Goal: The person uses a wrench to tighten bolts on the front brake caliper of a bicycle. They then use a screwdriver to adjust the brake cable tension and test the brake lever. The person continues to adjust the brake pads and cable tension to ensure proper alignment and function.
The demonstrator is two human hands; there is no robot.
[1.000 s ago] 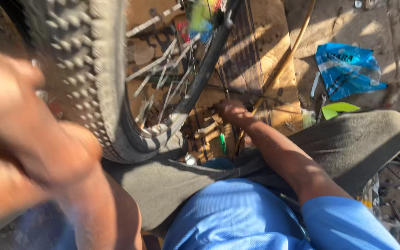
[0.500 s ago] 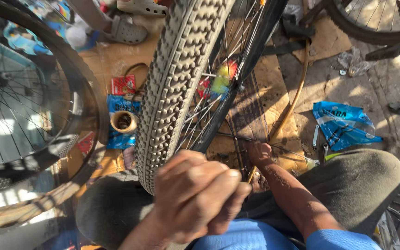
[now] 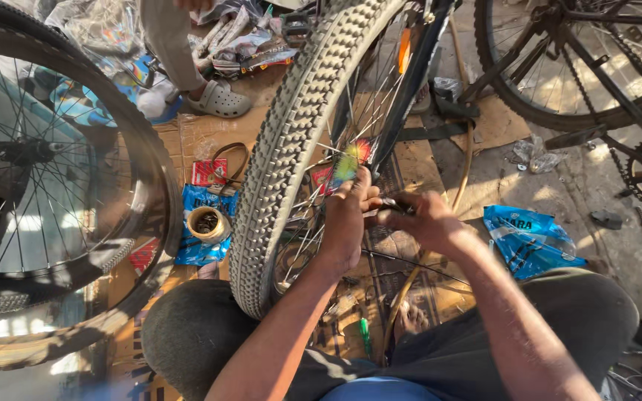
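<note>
— Since half a second ago, both hands have been brought together at the spokes; before that the left hand was bunched low in the view and the right was held apart, lower on the wheel.

— How are the fingers set now?

— The right hand (image 3: 429, 219) is closed, thumb and forefinger pinched on a small dark tool (image 3: 395, 204), too small to be told exactly. The left hand (image 3: 347, 219) is curled, its fingertips pressed in among the spokes (image 3: 313, 200) just beside that tool. Whether a spoke is actually gripped cannot be told.

— And the wheel?

— The knobby grey tyre (image 3: 291, 148) is held upright between the knees, with the dark rim (image 3: 403, 96) behind the hands. A second wheel (image 3: 53, 171) stands at the left, well apart.

— What makes this step go well?

— In my judgement, the tool should be seated squarely before any turn is made, and the spoke steadied by the left fingers so that it is not twisted. Small turns are safer than large ones.

— What lies around?

— A small round tin (image 3: 206, 223) rests on a blue packet (image 3: 191, 245) on the cardboard (image 3: 209, 134); another blue packet (image 3: 529, 238) lies at the right, and a grey clog (image 3: 221, 99) is seen farther off.
</note>
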